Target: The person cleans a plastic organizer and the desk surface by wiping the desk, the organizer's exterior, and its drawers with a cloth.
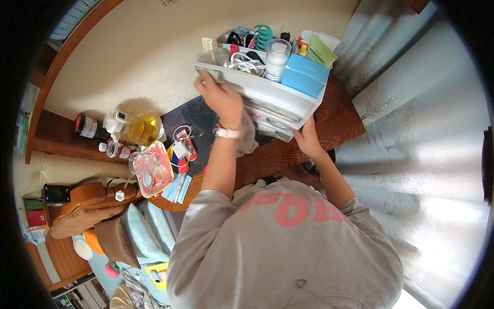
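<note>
A white plastic desktop organizer (262, 87) with clear drawers (270, 116) stands at the back of the dark wooden desk. My left hand (222, 100), a pale-strapped watch on its wrist, holds a grey-brown cloth (247, 137) against the organizer's left upper corner. Part of the cloth hangs down behind my wrist. My right hand (307, 140) grips the organizer's lower right front corner. The open top holds a white bottle (276, 61) under a clear cup, a blue box (305, 75), a coiled white cable (247, 63) and a teal hair claw clip (263, 37).
Left on the desk are a red patterned tray (154, 170) with clear plasticware, a white charger with cable (180, 150), a blue face mask (177, 188) and a jug of yellow liquid (137, 131). Grey curtains (420, 154) hang at the right. Pillows (142, 228) lie lower left.
</note>
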A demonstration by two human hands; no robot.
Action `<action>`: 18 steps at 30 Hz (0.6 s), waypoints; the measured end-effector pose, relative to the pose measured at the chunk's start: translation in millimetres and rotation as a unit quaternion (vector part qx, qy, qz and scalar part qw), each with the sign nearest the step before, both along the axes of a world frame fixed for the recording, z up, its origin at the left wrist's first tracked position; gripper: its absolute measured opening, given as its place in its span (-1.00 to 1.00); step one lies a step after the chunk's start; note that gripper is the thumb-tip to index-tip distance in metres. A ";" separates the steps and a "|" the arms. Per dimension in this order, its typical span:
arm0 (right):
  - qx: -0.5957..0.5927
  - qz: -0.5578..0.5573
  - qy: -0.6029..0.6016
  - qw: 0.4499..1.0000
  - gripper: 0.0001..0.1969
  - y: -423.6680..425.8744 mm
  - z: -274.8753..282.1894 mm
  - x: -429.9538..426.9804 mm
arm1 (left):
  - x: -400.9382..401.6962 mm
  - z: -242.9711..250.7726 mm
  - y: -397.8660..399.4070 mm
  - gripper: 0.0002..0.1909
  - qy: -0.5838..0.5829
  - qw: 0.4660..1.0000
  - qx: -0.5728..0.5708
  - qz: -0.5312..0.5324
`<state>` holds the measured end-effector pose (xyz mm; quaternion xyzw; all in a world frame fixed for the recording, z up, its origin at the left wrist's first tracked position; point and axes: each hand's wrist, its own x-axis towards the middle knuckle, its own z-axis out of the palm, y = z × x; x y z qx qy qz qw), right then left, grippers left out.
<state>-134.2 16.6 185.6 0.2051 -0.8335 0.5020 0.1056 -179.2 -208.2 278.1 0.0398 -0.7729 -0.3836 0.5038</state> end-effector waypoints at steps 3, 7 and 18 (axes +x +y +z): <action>0.041 -0.004 0.004 0.999 -0.22 2.7 6.7 3.8 | -2.2 2.2 0.4 -0.47 0.001 0.997 0.072 -0.010; 0.056 0.016 0.038 0.998 -0.25 8.1 6.4 -0.5 | 13.3 -3.9 36.3 -0.49 0.016 1.000 -0.003 -0.023; 0.154 0.009 0.067 0.986 -0.22 11.0 5.4 -3.3 | 61.4 -29.4 101.1 -0.55 -0.012 0.941 -0.116 -0.318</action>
